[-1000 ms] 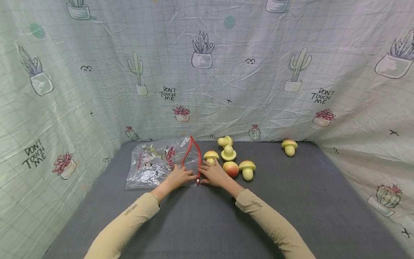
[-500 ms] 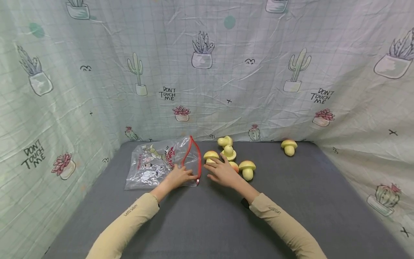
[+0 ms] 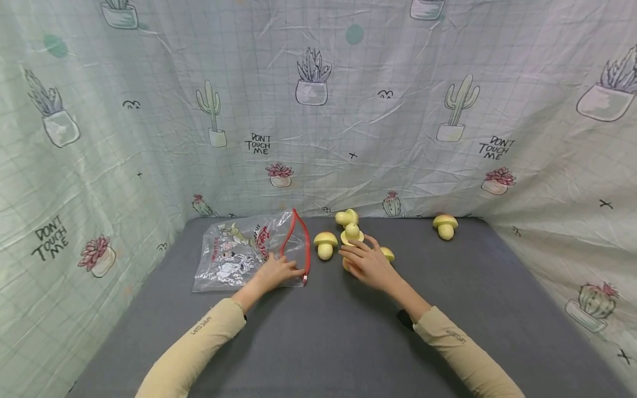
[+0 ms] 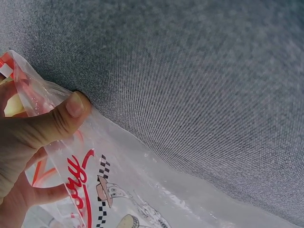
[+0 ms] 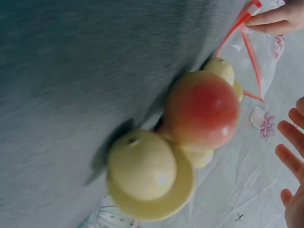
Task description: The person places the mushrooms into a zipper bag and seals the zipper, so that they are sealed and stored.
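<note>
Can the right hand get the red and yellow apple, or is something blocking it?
Probably yes. The right hand hovers open right by the apple, fingers spread, with nothing between them. Mushrooms crowd the apple, so they might get bumped.

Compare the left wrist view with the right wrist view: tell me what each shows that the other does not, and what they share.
Only the left wrist view shows the left hand close up, its thumb and fingers pinching the clear plastic bag with its cartoon print.

Only the right wrist view shows the red and yellow apple, a yellow toy mushroom lying against it, and the right hand with fingers spread and holding nothing.

Both show the grey table surface and the bag's red zip edge.
</note>
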The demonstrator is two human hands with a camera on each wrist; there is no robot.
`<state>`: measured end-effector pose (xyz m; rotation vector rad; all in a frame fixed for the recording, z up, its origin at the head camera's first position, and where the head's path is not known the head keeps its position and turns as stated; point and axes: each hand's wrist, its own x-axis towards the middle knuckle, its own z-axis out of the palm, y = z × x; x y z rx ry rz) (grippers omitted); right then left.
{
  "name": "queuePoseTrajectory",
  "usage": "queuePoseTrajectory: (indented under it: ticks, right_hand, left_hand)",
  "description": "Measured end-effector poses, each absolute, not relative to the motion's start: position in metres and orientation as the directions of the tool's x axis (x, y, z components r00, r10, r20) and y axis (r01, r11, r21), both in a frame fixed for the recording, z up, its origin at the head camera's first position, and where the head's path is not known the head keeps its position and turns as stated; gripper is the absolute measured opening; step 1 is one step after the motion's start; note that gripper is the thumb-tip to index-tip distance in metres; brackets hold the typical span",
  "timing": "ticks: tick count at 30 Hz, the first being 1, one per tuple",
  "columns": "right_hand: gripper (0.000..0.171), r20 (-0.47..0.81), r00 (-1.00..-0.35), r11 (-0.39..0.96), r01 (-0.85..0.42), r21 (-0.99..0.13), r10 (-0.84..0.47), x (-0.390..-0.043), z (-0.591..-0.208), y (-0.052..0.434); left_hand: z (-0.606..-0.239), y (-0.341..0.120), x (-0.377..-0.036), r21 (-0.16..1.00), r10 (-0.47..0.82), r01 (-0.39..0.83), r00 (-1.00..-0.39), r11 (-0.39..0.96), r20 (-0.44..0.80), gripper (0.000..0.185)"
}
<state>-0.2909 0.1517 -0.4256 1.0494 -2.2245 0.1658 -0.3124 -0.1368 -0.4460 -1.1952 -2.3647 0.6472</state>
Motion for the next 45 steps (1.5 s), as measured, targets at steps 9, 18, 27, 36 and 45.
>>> queuePoseTrajectory:
  ticks: [9, 18, 27, 36, 45]
  right_hand:
    - [0.040, 0.663, -0.444, 0.684, -0.715, 0.142, -0.602, -0.289, -0.438, 0.179]
    - [0.038, 0.724, -0.466, 0.753, -0.648, 0.112, -0.508, -0.298, -0.446, 0.222]
    - [0.034, 0.745, -0.514, 0.824, -0.560, 0.085, -0.426, -0.315, -0.449, 0.266]
    - [0.037, 0.680, -0.627, 0.891, -0.447, 0.087, -0.381, -0.325, -0.452, 0.298]
    - [0.033, 0.659, -0.699, 0.942, -0.334, 0.042, -0.278, -0.343, -0.454, 0.335]
  left_hand:
    - [-0.444, -0.138, -0.311, -0.572, 0.825, 0.631, -0.543, 0.524, 0.155, 0.042]
    - [-0.443, -0.138, -0.310, -0.552, 0.815, 0.644, -0.566, 0.529, 0.121, 0.045]
    - [-0.445, -0.138, -0.312, -0.544, 0.805, 0.648, -0.587, 0.533, 0.089, 0.046]
    - [-0.445, -0.138, -0.312, -0.543, 0.800, 0.649, -0.595, 0.533, 0.075, 0.047]
    - [-0.448, -0.139, -0.316, -0.531, 0.801, 0.656, -0.593, 0.537, 0.078, 0.049]
